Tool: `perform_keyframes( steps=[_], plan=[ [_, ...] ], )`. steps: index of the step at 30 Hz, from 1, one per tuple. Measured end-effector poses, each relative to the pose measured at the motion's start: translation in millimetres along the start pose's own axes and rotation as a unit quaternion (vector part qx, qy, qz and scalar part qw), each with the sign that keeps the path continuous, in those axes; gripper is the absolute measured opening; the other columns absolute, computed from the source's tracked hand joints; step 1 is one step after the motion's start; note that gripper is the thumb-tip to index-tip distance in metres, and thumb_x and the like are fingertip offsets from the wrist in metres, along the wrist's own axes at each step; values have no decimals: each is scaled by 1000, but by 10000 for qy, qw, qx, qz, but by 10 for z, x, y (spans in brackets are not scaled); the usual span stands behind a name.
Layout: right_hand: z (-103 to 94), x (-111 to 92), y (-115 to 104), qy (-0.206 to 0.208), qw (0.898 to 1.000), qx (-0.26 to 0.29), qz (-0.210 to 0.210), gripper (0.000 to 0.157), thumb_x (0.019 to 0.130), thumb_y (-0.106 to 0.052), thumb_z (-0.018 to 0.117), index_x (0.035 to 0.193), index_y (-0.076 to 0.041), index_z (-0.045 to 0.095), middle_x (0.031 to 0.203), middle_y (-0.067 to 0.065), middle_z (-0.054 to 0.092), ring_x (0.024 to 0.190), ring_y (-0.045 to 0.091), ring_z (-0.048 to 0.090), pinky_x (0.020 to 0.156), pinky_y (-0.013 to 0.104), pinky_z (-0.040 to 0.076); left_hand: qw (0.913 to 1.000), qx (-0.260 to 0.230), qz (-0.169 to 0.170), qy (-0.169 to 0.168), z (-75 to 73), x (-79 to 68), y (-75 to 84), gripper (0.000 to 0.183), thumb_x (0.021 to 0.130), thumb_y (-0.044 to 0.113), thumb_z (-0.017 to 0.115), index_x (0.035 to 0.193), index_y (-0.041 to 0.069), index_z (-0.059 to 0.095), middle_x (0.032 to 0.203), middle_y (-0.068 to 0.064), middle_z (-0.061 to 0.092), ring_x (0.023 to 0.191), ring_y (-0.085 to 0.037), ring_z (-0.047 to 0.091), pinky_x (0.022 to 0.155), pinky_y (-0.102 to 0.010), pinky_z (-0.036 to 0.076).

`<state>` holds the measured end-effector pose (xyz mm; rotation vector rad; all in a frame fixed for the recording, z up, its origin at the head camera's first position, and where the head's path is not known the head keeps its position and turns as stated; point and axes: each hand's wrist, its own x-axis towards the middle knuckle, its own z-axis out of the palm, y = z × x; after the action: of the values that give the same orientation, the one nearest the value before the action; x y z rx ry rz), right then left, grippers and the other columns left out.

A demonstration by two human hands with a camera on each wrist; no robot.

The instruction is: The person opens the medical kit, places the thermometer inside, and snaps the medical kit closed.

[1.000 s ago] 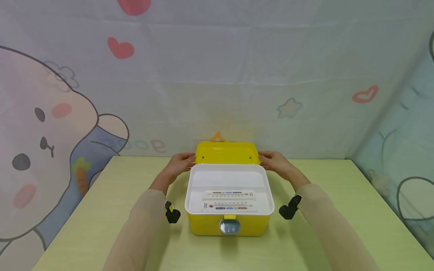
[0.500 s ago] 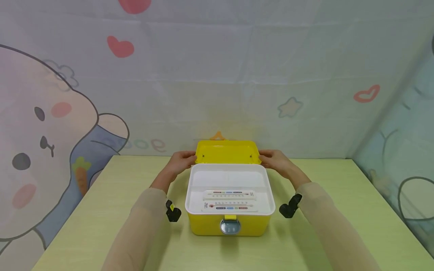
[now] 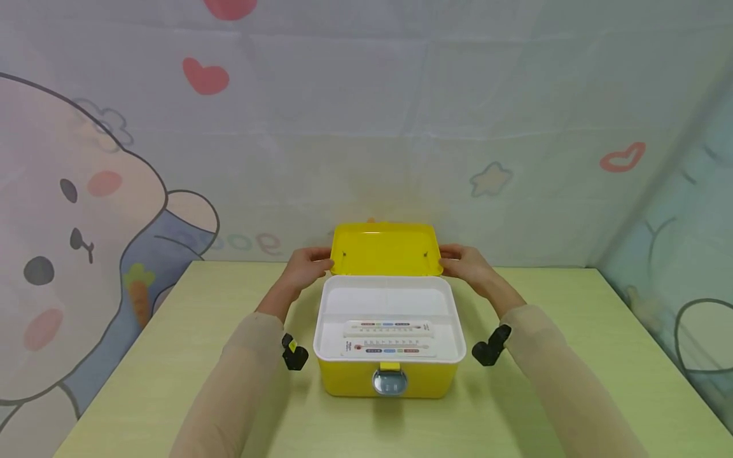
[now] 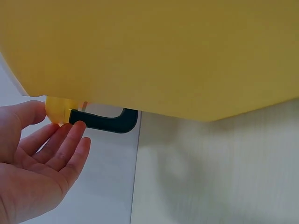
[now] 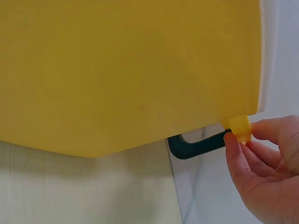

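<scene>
A yellow box [image 3: 338, 380] with a white tray [image 3: 366, 294] inside stands on the table, its yellow lid [image 3: 385, 249] raised at the back. At the lid's left end my left hand [image 3: 305, 267] pinches the edge between thumb and fingers. My right hand [image 3: 465, 264] pinches the right end likewise. In the wrist views, the left hand [image 4: 49, 158] and right hand [image 5: 264, 158] have their fingertips by a dark green handle [image 4: 105, 122] behind the lid. Two white thermometers [image 3: 389, 328] lie in the tray's front part. A clear latch [image 3: 390, 382] hangs at the front.
The pale table [image 3: 172, 381] stretches to both sides of the box. Close behind the lid hangs a printed cloth [image 3: 355, 127] with hearts and a cartoon animal. Black wrist devices [image 3: 294, 353] sit on both sleeves.
The lid has risen to a more upright angle, and both hands have moved up slightly with it. The box body and the thermometers stay in place.
</scene>
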<state>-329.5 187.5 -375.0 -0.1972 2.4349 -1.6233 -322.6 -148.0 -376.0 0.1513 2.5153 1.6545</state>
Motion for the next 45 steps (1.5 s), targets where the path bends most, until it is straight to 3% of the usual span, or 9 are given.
perform_keyframes(
  steps=[9,33,45],
  plan=[
    [-19,12,-106,61,9994,327,-45,51,94,-10,48,141,0,31,138,20,41,118,34,50,93,39,46,9994,-24,-45,351,-29,-2,104,45,90,14,56,133,6,47,134,-12,49,114,-29,53,97,-42,43],
    [-68,-140,-392,176,9990,351,-209,52,97,-21,46,143,-4,30,138,16,39,120,33,47,92,40,47,9951,-825,75,539,-102,-57,363,41,91,13,56,130,1,50,120,-16,54,109,-27,56,87,-39,51],
    [-103,-239,-499,280,9987,282,-313,51,98,-25,44,142,-2,31,141,17,37,122,33,45,92,41,47,9961,-692,163,524,-152,-179,500,41,92,16,56,130,2,51,117,-15,55,107,-27,57,85,-37,52]
  ],
)
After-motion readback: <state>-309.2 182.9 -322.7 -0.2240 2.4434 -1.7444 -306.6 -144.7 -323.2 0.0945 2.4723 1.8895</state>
